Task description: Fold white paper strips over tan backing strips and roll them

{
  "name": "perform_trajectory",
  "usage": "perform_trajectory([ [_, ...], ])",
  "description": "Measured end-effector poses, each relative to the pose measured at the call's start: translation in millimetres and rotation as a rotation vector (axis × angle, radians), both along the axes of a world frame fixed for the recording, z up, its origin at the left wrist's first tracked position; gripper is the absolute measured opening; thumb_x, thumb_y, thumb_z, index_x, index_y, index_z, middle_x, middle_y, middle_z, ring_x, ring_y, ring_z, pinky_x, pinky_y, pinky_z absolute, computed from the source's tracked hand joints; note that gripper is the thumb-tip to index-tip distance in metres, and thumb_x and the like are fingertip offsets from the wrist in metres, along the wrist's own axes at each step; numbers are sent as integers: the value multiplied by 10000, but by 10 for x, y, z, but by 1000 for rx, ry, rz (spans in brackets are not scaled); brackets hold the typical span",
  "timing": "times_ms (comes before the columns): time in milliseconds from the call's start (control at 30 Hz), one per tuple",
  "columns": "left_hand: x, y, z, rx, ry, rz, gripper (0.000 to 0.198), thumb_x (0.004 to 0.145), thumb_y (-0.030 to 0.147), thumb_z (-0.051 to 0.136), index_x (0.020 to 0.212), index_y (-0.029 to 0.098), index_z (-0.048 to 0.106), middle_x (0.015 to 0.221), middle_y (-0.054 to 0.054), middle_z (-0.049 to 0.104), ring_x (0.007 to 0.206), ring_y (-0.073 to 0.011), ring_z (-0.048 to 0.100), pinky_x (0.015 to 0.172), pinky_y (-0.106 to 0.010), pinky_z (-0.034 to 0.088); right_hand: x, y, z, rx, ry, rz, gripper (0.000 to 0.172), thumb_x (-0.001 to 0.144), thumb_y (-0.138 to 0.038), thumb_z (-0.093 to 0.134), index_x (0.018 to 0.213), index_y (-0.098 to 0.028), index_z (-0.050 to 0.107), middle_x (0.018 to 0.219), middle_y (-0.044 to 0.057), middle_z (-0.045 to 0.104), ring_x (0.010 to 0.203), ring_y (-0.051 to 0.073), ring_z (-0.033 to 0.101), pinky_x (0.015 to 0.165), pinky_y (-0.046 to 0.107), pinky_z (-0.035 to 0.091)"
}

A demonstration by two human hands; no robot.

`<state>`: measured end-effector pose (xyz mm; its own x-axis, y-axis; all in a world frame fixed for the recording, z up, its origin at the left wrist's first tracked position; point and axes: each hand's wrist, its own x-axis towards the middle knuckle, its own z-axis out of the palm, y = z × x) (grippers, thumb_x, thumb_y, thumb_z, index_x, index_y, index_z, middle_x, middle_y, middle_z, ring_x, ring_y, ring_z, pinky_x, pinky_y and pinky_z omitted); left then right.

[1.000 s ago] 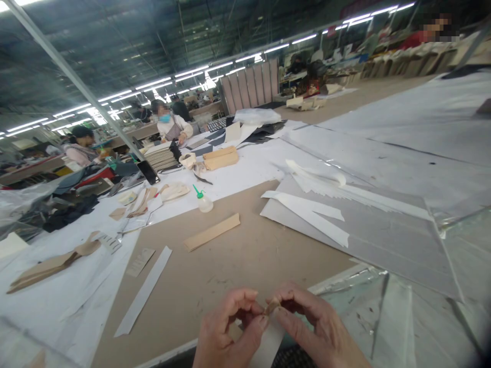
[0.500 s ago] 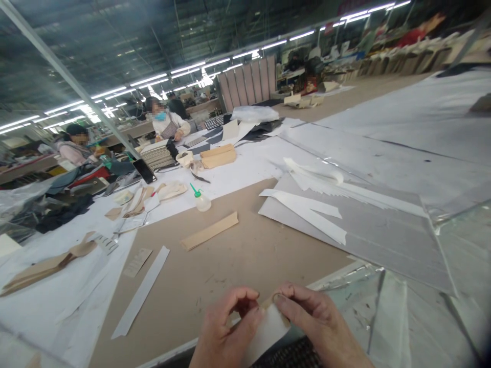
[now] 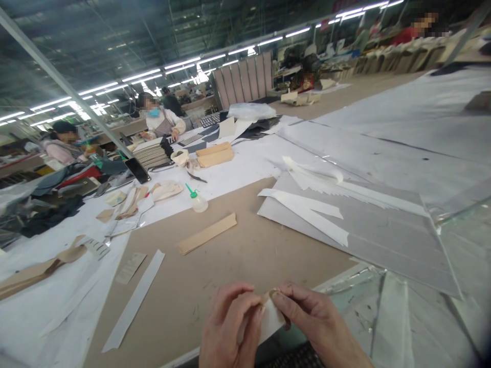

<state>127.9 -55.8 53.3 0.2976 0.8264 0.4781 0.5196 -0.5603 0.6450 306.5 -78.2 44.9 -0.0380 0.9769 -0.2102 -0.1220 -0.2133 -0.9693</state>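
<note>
Between my hands, at the near edge of the brown board (image 3: 226, 271), is a small tan strip with a white backing (image 3: 271, 319). My left hand (image 3: 232, 324) pinches its left side between thumb and fingers. Thumb and forefinger of my right hand (image 3: 312, 317) close on its upper right corner. Much of the strip is hidden behind my fingers. Farther up the board lies a tan strip (image 3: 207, 234). To its left rest a long white strip (image 3: 134, 301) and a small grey template (image 3: 131, 268).
A bottle with a green nozzle (image 3: 198, 199) stands at the board's far edge. White strips (image 3: 310, 217) lie on a grey sheet (image 3: 383, 240) to the right. Tan pieces (image 3: 42, 273) lie at the left. Beyond the table a person in a mask (image 3: 163, 120) works beside stacked pieces (image 3: 151, 153).
My left fingers have closed in along the strip, nearer my right hand. The right hand keeps its pinch. The view has shifted slightly.
</note>
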Motion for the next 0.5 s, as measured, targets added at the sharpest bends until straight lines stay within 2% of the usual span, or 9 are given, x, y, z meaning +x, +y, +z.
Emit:
perform_trajectory([
  [133,65,-18,6,305,202,11,214,885,74,621,1039,211,682,1087,-89,682,1017,-217,636,902,-347,506,-8,-18,-32,81,-116,9,366,930,-526,586,791,-200,679,682,-35,497,661,129,465,614,224,391],
  [233,52,-4,-5,474,327,-15,253,840,41,665,1065,156,671,1066,-105,714,1006,-238,658,912,-384,494,-8,-40,-34,131,-181,11,360,948,-500,572,763,-203,661,705,-32,525,678,128,494,624,221,404],
  [400,67,3,-10,584,424,-39,261,819,10,665,1066,94,658,1057,-129,741,984,-248,686,939,-413,467,2,-63,-4,197,-225,52,273,960,-437,566,901,-226,727,836,-5,652,812,164,604,750,246,464],
  [500,124,-6,-4,607,413,-14,234,824,-4,636,1032,102,657,1021,-119,753,938,-235,704,908,-401,475,5,-74,14,201,-239,59,246,952,-406,576,950,-225,743,855,4,680,823,173,630,770,257,482],
])
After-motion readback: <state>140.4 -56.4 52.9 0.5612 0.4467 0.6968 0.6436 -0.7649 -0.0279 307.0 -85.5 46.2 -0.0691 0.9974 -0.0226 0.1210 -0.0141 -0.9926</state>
